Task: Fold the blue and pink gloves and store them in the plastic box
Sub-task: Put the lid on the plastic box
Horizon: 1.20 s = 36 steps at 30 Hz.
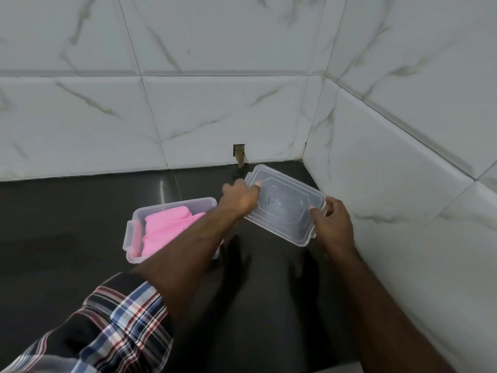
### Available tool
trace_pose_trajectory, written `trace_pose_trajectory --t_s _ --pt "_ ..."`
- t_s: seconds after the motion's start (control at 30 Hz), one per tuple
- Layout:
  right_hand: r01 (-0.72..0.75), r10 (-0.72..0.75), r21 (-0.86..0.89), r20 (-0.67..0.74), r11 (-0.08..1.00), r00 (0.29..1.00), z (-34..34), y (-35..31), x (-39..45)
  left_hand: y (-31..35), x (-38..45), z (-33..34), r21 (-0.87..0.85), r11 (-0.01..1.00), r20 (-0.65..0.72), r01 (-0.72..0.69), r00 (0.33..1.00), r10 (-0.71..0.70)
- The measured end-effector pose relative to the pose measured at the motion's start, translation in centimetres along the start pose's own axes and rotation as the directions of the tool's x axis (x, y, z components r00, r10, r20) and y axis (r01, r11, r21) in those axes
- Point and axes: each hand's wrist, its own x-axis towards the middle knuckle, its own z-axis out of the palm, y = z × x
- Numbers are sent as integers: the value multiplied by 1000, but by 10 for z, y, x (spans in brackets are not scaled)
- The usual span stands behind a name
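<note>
Now your left hand (pixel 239 197) and right hand (pixel 332 223) pinch the lid (pixel 285 204) by opposite edges — it looks light, flexible, slippery — over the plastic box (pixel 134 227).

1. The left hand (pixel 240 198) is stretched forward on a nearly straight arm that crosses diagonally from lower left, palm down, its fingers curled and pinched closed on something, thumb tip pressed on top.
2. The left forearm is bare; a rolled plaid sleeve (pixel 126 316) bunches at the elbow.
3. The right hand (pixel 333 224) reaches forward from lower right, back of hand towards the camera, fingers bent and clamped, thumb on top.
4. The right forearm is bare.
5. The 2 hands are well apart.
</note>
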Motion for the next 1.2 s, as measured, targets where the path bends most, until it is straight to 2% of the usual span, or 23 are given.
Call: trace_pose_trajectory --t_s 0.07,0.2,0.37,0.4,0.47,0.6,0.83,1.07,1.2 --pt "-46 45 211 7 976 999 6 -15 -1 -2 1 -21 -163 987 -64 5 998 -16" --pt "-164 127 581 105 797 986 21 -42 -6 -14 -6 -61 -480 877 -148 8 985 -90" --pt "-283 166 759 230 586 959 44 -69 -22 -45 -16 -104 -697 717 -201 -11 963 -181" --pt "-276 154 762 230 585 961 51 -70 -24 -52 -19 -111 -712 702 -212 -22 959 -186" --pt "-236 102 713 227 660 969 64 -72 -30 -68 -27 -123 -696 715 -233 -63 962 -142" --pt "-192 15 652 268 734 963 92 -75 -45 -101 -41 -135 -591 799 -337 -107 933 -124" --pt "-177 -27 501 374 847 927 122 -78 -69 -145 -59 -147 -324 945 -424 -45 900 -102" --pt "-135 -39 370 427 919 903 137 -74 -81 -167 -72 -147 -242 970 -410 1 906 -104" --pt "-86 -47 273 448 958 893 140 -74 -82 -176 -76 -153 -280 960 -416 24 898 -144"
